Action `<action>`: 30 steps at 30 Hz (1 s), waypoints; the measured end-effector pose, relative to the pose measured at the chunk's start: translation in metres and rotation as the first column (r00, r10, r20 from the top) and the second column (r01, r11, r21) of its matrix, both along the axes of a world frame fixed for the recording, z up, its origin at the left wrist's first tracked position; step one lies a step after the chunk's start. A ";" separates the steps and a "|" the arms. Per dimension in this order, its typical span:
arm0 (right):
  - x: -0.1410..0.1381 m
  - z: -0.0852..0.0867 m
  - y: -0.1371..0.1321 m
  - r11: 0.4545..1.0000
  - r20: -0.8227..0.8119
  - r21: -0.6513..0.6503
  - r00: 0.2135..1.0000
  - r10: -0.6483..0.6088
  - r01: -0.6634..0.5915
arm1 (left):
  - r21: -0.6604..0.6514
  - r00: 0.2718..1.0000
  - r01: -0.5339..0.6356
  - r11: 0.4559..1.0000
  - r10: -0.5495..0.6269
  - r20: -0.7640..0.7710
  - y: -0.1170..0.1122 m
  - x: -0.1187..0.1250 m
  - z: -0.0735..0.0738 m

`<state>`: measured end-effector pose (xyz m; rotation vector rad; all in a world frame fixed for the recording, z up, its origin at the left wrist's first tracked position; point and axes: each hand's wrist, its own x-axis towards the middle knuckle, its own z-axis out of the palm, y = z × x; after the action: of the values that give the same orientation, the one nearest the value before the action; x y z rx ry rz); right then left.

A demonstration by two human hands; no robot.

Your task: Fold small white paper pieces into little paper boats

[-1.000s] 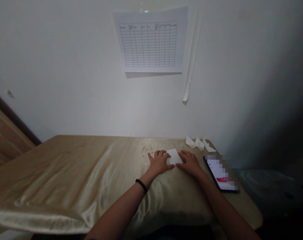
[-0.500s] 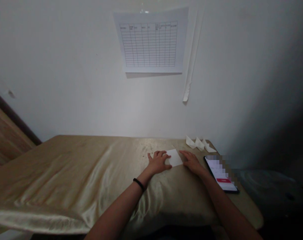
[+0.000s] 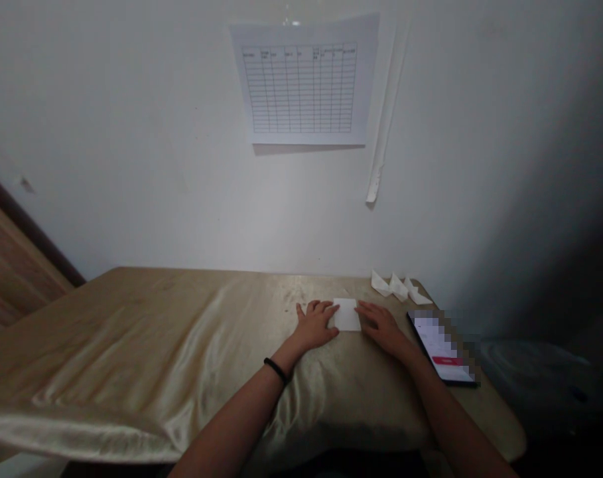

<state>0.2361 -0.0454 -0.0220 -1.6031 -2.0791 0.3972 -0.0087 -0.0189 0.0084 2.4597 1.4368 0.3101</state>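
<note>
The white paper (image 3: pixel 347 315) lies flat on the cloth-covered table (image 3: pixel 206 345) between the two hands, and it has just turned: a second ago it sat askew, while now its near edge runs almost straight across in front of the person. For the work in hand, that suggests the paper is being squared up. The left hand (image 3: pixel 315 325) is unclenched, its fingers spread, with a fingertip over the left edge and the thumb by the near left corner; the right hand (image 3: pixel 383 328) is likewise loosely open, fingertips at the right edge, gripping nothing visible, though how hard either presses I cannot tell. Beyond the right hand, the folded white paper pieces (image 3: pixel 398 288) stand by the far right corner, unmoved, and nearer lies the phone (image 3: pixel 438 345), its screen lit and partly blurred out
</note>
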 end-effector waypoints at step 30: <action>-0.010 -0.001 0.001 0.976 -0.177 0.110 0.970 -0.166 0.187 | 0.123 0.990 -0.042 0.992 0.026 0.135 0.000 0.007 0.002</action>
<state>0.2261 -0.0442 -0.0232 -1.6070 -1.7844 0.3194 -0.0015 -0.0186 0.0107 2.4601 1.4450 0.5775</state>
